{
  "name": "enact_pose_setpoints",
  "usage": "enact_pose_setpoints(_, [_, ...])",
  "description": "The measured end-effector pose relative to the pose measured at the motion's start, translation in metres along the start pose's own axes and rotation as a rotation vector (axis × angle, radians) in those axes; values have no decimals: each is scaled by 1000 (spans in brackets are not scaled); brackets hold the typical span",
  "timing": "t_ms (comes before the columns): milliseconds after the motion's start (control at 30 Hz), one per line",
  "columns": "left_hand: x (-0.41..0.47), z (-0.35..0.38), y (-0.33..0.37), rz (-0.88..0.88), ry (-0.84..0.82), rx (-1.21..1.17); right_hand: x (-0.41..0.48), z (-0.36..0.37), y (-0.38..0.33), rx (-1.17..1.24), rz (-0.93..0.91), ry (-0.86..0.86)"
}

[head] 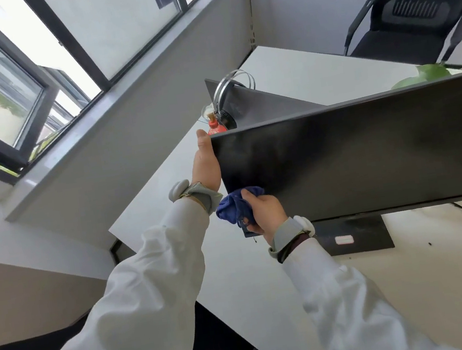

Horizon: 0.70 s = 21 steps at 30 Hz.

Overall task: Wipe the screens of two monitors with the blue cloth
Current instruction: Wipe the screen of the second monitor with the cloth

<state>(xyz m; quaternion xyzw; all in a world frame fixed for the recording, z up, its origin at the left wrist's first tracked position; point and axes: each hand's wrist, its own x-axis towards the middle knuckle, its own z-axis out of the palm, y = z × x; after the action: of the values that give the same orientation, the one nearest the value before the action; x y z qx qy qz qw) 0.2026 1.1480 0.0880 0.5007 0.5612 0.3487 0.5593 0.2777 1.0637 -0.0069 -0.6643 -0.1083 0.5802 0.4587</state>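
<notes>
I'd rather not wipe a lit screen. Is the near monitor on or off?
Off, by the look of it: the monitor is plain black all over, with no image or glow.

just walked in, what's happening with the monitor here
A person in white sleeves is cleaning the near monitor on the white desk. The left hand steadies its left edge, fingers hidden behind it, while the right hand holds the bunched blue cloth at the screen's lower left corner. The second monitor stands behind, its back to the camera, with headphones over its top.
</notes>
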Motion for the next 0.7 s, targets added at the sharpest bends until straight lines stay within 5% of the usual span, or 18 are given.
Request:
enact_pose_setpoints(200, [9, -7, -7, -50, -25, -74, 2, 6, 2, 8, -22, 23])
enact_pose_setpoints(500, [6, -5, -10, -12, -7, 8, 41, -64, 90, 47, 322, 171])
enact_pose_setpoints(700, [-2, -2, -3, 12, -32, -5, 32, -82, 46, -240, 176, 292])
